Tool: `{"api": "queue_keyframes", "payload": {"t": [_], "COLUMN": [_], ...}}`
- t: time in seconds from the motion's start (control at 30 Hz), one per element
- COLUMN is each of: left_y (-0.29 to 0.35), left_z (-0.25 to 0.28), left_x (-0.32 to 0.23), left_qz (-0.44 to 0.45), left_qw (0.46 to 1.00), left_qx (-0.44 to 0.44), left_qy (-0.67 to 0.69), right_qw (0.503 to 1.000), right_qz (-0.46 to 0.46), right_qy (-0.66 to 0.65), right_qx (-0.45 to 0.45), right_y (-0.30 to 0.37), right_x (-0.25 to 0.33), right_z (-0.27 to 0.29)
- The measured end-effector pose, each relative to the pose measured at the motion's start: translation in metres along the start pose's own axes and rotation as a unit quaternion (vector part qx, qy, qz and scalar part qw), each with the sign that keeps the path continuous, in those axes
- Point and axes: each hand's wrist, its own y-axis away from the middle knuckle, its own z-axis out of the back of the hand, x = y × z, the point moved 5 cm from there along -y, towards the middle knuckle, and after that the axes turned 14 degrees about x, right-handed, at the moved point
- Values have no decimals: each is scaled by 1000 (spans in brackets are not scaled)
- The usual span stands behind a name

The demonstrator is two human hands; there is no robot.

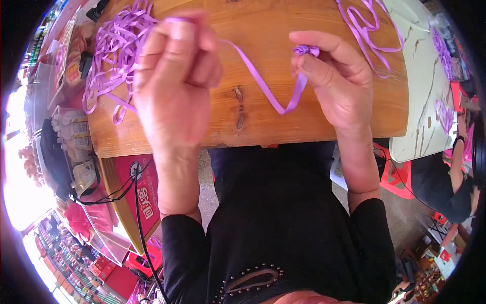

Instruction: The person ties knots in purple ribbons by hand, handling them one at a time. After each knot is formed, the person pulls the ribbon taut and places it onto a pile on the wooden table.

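Note:
Between my hands a narrow purple ribbon (pixel 258 79) sags in a loop over the wooden table (pixel 273 121). My right hand (pixel 336 76) pinches a small knotted bunch of purple ribbon (pixel 307 49) between thumb and fingertips; the ribbon runs down out of it. My left hand (pixel 174 81) is raised at the left, somewhat blurred, its fingers curled closed on the ribbon, with a bit of purple showing at the fingertips. Beside it lies a loose heap of purple ribbon (pixel 114 50) on the table's left side.
More loose ribbon strands (pixel 367 35) lie at the table's far right. A white marbled table (pixel 422 101) adjoins on the right, where another person's arm (pixel 458 152) shows. Black cables (pixel 136 202) hang beside a red box (pixel 136 187) at lower left. Red stools (pixel 395 177) stand at right.

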Motion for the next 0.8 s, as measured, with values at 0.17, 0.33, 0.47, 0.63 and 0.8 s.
{"api": "queue_keyframes", "payload": {"t": [0.17, 0.33, 0.47, 0.63, 0.8], "left_y": [20, 26, 26, 25, 29], "left_z": [-1, -15, -19, -22, -21], "left_x": [34, 42, 41, 40, 44], "left_qz": [115, 92, 66, 33, 46], "left_qw": [976, 974, 969, 961, 980], "left_qx": [-129, -93, -42, -6, -29], "left_qy": [-129, -185, -236, -274, -192], "right_qw": [1000, 992, 954, 949, 963], "right_qz": [-11, 10, 66, 65, 11], "right_qy": [-16, 128, 289, 307, 268], "right_qx": [11, 22, 44, 41, 19], "right_y": [-1, 0, 0, -1, 2], "right_x": [5, 8, 18, 17, 14], "right_z": [-3, -8, -13, -17, -14]}}
